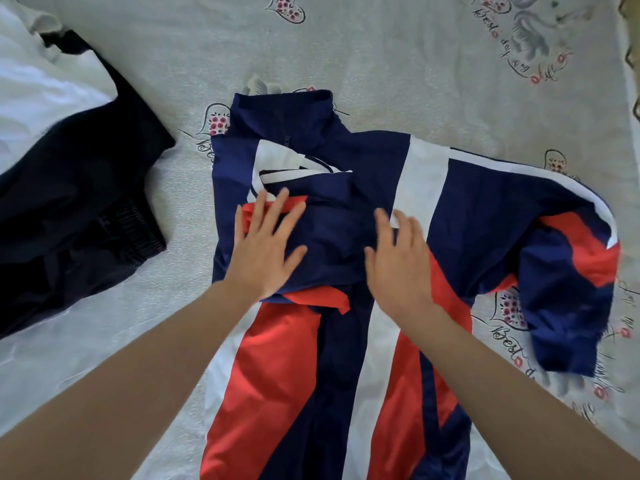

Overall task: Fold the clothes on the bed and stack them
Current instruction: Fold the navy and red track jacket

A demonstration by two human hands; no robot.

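Note:
A navy, red and white track jacket [467,209] lies flat on the bed with its collar pointing away from me. Its left sleeve is folded across the chest. The right sleeve [571,289] spreads out to the right, bent back toward me. My left hand [266,247] lies flat with spread fingers on the folded sleeve. My right hand [401,261] rests beside it on the middle of the jacket, fingers straight and slightly blurred.
A dark navy garment [79,202] lies crumpled at the left, partly over white fabric [41,88]. The bed sheet [415,64] is pale with printed flowers and writing. The bed's right edge shows at the far right.

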